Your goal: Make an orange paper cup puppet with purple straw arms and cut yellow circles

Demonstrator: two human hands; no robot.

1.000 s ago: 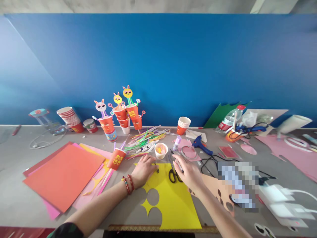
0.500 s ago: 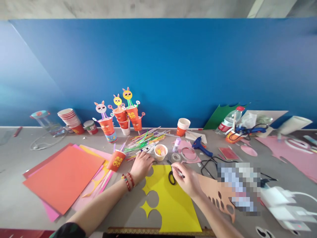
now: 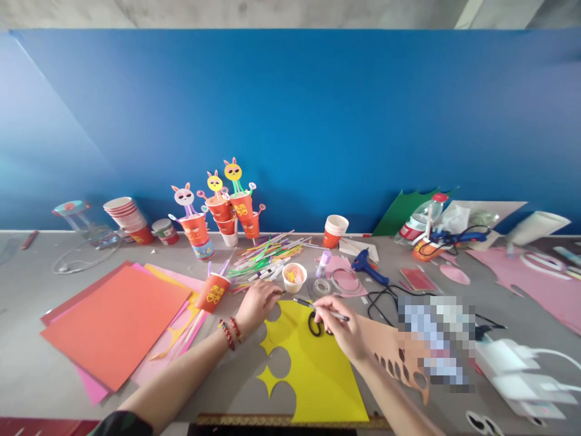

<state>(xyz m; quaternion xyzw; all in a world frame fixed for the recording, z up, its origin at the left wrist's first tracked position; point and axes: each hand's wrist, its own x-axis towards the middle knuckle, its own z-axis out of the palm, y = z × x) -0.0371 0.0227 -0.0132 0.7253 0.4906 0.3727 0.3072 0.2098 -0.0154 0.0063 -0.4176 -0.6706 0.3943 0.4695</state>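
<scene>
My right hand (image 3: 340, 327) is closed around a pen (image 3: 303, 303), whose dark front end points left over the top edge of a yellow sheet (image 3: 324, 369). Beside the right fingers, black scissor handles (image 3: 313, 325) lie on that sheet; the blades are hard to make out. My left hand (image 3: 258, 301), with red bead bracelets, pinches a small dark piece (image 3: 283, 293) that looks like the pen's cap. Round cut-outs run down the sheet's left side. Just beyond the hands stands a white paper cup (image 3: 295, 278) holding small yellow and pink paper pieces.
Left are orange sheets (image 3: 118, 327) and a tilted red cup (image 3: 214, 292). Behind lie many coloured sticks (image 3: 267, 257) near rabbit-faced cup figures (image 3: 195, 227). To the right are a blue glue gun (image 3: 370, 267), its black cable, tape rolls (image 3: 345, 280) and white power adapters (image 3: 517, 363).
The pen has swung to point left and its dark end now shows, apart from the left hand. My left hand has shifted slightly with the small dark piece.
</scene>
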